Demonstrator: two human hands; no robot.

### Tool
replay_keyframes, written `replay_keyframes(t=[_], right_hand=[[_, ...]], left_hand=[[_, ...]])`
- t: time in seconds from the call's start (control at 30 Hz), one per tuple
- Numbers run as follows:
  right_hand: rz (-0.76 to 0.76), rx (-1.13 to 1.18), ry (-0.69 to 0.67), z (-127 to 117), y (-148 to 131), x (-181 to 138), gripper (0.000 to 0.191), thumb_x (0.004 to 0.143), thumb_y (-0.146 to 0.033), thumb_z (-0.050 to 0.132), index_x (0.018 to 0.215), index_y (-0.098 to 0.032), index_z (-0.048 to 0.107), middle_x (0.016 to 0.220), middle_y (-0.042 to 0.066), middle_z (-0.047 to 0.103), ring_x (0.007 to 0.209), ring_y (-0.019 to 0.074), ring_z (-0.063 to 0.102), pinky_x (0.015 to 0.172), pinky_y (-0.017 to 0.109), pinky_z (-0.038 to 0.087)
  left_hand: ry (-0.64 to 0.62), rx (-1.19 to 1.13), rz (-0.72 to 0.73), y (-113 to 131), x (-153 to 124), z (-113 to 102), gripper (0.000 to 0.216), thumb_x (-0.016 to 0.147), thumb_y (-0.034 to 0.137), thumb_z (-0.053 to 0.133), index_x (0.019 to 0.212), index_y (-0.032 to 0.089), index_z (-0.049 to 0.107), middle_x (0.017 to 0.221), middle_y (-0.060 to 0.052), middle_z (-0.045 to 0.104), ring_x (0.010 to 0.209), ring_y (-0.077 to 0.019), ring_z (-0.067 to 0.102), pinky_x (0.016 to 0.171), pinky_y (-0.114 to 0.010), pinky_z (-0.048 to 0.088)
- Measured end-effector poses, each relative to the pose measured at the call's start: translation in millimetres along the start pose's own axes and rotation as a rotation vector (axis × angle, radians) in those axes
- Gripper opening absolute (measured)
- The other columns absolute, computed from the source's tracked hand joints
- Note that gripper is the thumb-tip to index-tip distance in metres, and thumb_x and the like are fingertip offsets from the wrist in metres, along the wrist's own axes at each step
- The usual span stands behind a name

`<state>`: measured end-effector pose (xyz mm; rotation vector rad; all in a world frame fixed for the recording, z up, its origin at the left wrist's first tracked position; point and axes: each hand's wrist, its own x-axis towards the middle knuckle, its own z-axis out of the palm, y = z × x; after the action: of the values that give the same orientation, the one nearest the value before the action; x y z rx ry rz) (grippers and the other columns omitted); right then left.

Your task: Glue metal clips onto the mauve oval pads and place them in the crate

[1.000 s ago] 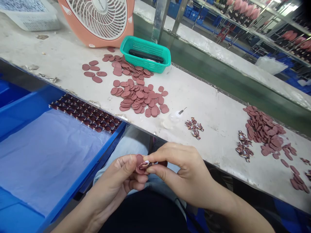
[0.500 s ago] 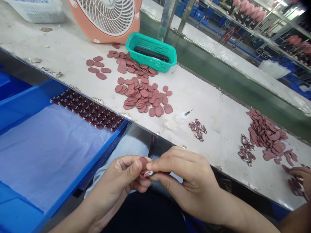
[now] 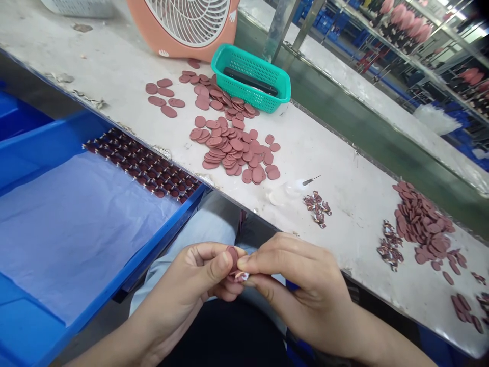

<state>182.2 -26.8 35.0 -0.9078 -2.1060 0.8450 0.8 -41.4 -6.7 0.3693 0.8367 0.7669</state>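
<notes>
Between thumb and fingers, my left hand (image 3: 208,275) pinches a reddish-brown oval disc (image 3: 232,257) held upright over my lap. Against the disc's lower edge, my right hand (image 3: 294,275) pinches a small brown-and-white figure piece (image 3: 241,277); the fingertips of both hands almost meet there. How the disc and the small piece join is hidden by my fingers. On the table just beyond lie a heap of similar discs (image 3: 239,148), a small cluster of figure pieces (image 3: 318,208) and a thin-tipped applicator bottle (image 3: 310,181).
A blue tray (image 3: 160,239) at my left holds rows of dark pieces (image 3: 141,165) on a thin sheet. Farther back are a green basket (image 3: 250,92) and an orange fan (image 3: 183,25). More discs (image 3: 422,219) and figure pieces (image 3: 389,244) lie to the right.
My view has shifted slightly, with the table's things sitting a little farther right. A co-worker's hand at the right edge has gone out of view. Both my hands keep their pinch.
</notes>
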Motion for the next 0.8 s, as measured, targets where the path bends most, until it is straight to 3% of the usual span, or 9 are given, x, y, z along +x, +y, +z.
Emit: replay_keyframes(t=[0.6,0.73,0.8], right_hand=[[-0.002,-0.006,-0.037,2,8,8,0.011,0.092,-0.012,0.067,0.102,-0.016,0.071,0.088,0.005,0.078,0.078,0.0147,0.070,0.074,0.027,0.058],[-0.011,0.001,-0.057,1,5,11,0.017,0.091,-0.012,0.068,0.108,-0.014,0.070,0.091,0.005,0.077,0.081,0.0139,0.070,0.077,0.026,0.057],[-0.021,0.005,-0.045,1,4,12,0.029,0.088,-0.017,0.075,0.116,-0.011,0.068,0.096,0.006,0.076,0.085,0.0139,0.069,0.080,0.025,0.056]], left_hand=[[0.037,-0.052,-0.019,-3,3,-9,0.036,0.063,0.052,0.089,0.075,0.018,0.082,0.059,0.001,0.064,0.053,-0.0075,0.055,0.052,-0.015,0.051],[0.013,-0.080,-0.026,1,2,-10,0.036,0.066,0.051,0.088,0.069,0.016,0.079,0.059,0.001,0.064,0.053,-0.0073,0.058,0.052,-0.015,0.053],[0.008,-0.121,-0.033,3,2,-11,0.035,0.065,0.049,0.089,0.068,0.015,0.078,0.062,0.000,0.067,0.053,-0.0073,0.060,0.052,-0.014,0.053]])
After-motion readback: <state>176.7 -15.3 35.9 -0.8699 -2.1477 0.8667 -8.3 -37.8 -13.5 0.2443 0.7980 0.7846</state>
